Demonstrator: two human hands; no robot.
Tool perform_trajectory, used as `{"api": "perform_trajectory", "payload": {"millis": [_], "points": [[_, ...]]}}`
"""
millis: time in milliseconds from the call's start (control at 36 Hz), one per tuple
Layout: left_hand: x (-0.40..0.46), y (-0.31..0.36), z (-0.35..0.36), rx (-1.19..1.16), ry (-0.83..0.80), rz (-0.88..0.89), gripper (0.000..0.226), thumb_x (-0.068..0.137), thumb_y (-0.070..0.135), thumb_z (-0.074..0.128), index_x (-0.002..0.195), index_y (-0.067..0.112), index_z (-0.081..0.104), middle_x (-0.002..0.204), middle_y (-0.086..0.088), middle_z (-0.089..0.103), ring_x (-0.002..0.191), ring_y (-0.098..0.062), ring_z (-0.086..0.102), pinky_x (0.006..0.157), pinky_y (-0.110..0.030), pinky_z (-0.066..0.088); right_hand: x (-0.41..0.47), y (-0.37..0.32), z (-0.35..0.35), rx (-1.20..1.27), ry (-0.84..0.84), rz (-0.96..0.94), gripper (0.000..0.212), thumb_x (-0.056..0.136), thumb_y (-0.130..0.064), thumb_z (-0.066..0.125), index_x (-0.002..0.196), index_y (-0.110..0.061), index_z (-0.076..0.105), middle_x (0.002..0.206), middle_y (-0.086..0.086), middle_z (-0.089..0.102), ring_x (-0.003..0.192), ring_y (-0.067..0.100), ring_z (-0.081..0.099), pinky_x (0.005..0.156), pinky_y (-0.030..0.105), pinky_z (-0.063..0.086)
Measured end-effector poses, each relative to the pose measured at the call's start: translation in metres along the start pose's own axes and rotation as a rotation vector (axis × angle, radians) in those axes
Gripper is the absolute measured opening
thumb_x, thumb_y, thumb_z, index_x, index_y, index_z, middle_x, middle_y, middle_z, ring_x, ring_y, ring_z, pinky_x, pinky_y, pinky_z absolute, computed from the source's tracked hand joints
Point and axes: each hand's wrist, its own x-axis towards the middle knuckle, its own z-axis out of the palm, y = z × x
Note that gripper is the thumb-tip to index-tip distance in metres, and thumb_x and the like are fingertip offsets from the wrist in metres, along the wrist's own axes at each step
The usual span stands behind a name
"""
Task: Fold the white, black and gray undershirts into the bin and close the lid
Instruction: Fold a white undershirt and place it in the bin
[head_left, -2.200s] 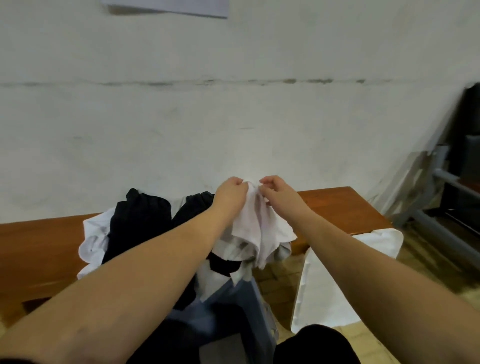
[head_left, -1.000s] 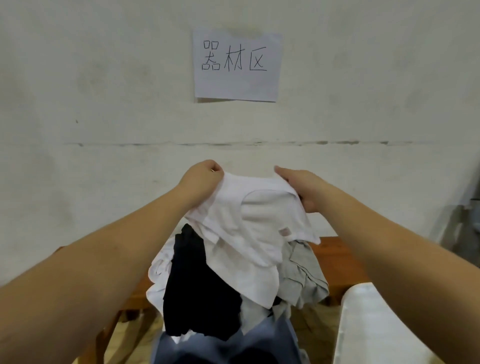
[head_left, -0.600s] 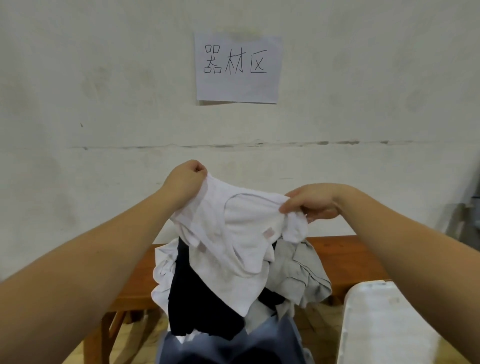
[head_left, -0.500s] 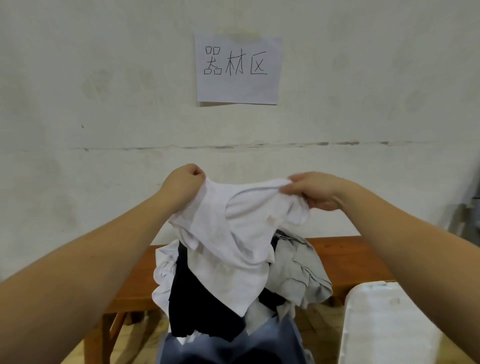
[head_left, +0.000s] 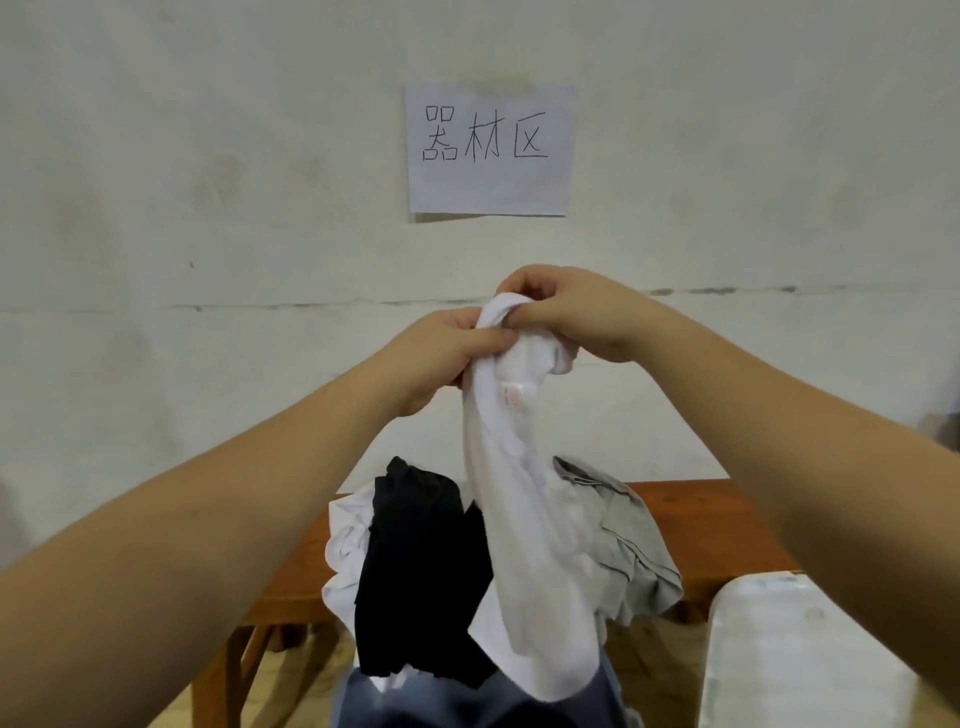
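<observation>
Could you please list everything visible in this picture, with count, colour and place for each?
white undershirt: one, white, held up in the middle, hanging down long
black undershirt: one, black, draped on the pile left of the held one
gray undershirt: one, gray, crumpled on the pile to the right
white cloth: one, white, under the black undershirt at the pile's left edge
bin: one, blue-gray, bottom centre beneath the pile
lid: one, white, bottom right
bench: one, reddish-brown wood, behind the pile against the wall
paper sign: one, white with handwritten characters, on the wall
wall: one, off-white, the background
left hand: one, grips the held undershirt's top
right hand: one, pinches the same top edge
</observation>
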Motion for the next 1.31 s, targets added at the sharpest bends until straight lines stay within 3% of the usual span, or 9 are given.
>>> {"api": "perform_trajectory", "payload": {"millis": [83,250,333,444,694,861,1083,1194,1306], "points": [[-0.001,-0.002,-0.001,-0.068,0.084,-0.007,0.021,0.093,0.020,0.062,0.112,0.020,0.072,0.104,-0.002,0.076,0.093,-0.019,0.071,0.081,-0.033,0.054,-0.001,0.028,0.005,0.232,-0.012,0.020,0.024,0.092,-0.024,0.068,0.114,-0.025,0.057,0.102,-0.002,0.063,0.087,0.013,0.063,0.063,0.025,0.049],[0.004,-0.002,-0.004,-0.193,0.255,-0.026,0.011,0.094,0.020,0.062,0.100,0.018,0.071,0.090,0.001,0.073,0.078,-0.014,0.067,0.073,-0.028,0.051,-0.013,0.099,0.044,0.512,-0.298,0.256,0.113,0.051,-0.063,0.088,0.144,-0.027,0.036,0.139,-0.003,0.055,0.127,0.020,0.054,0.107,0.047,0.042],[0.003,0.002,-0.007,-0.225,0.248,-0.017,0.011,0.094,0.021,0.062,0.102,0.017,0.070,0.090,0.004,0.073,0.077,-0.010,0.069,0.070,-0.025,0.052,-0.022,0.114,0.064,0.456,-0.373,0.316,0.079,0.074,-0.040,0.083,0.137,-0.011,0.045,0.127,0.014,0.061,0.113,0.028,0.058,0.103,0.044,0.047],[0.000,0.003,-0.015,-0.240,0.326,0.000,0.012,0.093,0.019,0.063,0.101,0.015,0.070,0.101,-0.002,0.075,0.091,-0.018,0.071,0.082,-0.029,0.055,-0.028,0.103,0.061,0.262,-0.240,0.333,0.008,0.093,-0.020,0.065,0.095,-0.012,0.065,0.079,-0.003,0.069,0.072,0.014,0.062,0.062,0.020,0.048],[-0.016,-0.017,-0.060,-0.271,0.497,-0.030,0.011,0.089,0.017,0.067,0.099,0.017,0.071,0.095,0.000,0.076,0.094,-0.020,0.071,0.080,-0.030,0.056,-0.020,0.079,0.016,0.800,0.118,0.244,0.027,0.099,-0.023,0.053,0.073,-0.015,0.055,0.066,-0.004,0.058,0.067,0.013,0.056,0.078,0.029,0.045],[-0.021,-0.004,-0.068,-0.384,0.423,0.041,0.027,0.088,0.014,0.067,0.115,0.011,0.067,0.109,-0.004,0.074,0.102,-0.023,0.069,0.091,-0.034,0.051,-0.008,0.025,-0.012,1.210,0.240,0.012,0.015,0.077,-0.027,0.071,0.073,-0.013,0.068,0.066,-0.003,0.062,0.059,0.009,0.061,0.062,0.024,0.055],[-0.022,0.047,-0.073,-0.577,0.353,0.206,0.016,0.094,0.026,0.060,0.108,0.023,0.067,0.107,0.004,0.065,0.101,-0.016,0.059,0.090,-0.035,0.044,-0.001,-0.050,-0.035,1.256,0.093,-0.265,0.019,0.085,-0.031,0.065,0.086,-0.013,0.070,0.074,-0.003,0.062,0.062,0.010,0.054,0.065,0.023,0.050],[-0.026,0.055,-0.072,-0.595,0.304,0.231,0.021,0.097,0.027,0.056,0.113,0.020,0.066,0.115,0.001,0.070,0.105,-0.017,0.064,0.088,-0.034,0.046,0.000,-0.045,-0.031,1.042,0.148,-0.146,0.023,0.096,-0.033,0.055,0.092,-0.015,0.069,0.079,-0.004,0.066,0.065,0.010,0.060,0.056,0.024,0.049],[-0.031,0.045,-0.070,-0.502,0.340,0.201,0.021,0.096,0.014,0.054,0.110,0.013,0.069,0.094,0.002,0.071,0.087,-0.015,0.065,0.080,-0.032,0.047,-0.003,-0.025,-0.021,1.061,0.269,-0.036,0.050,0.085,-0.026,0.067,0.129,-0.003,0.062,0.125,0.011,0.067,0.111,0.022,0.067,0.095,0.035,0.054]]}}
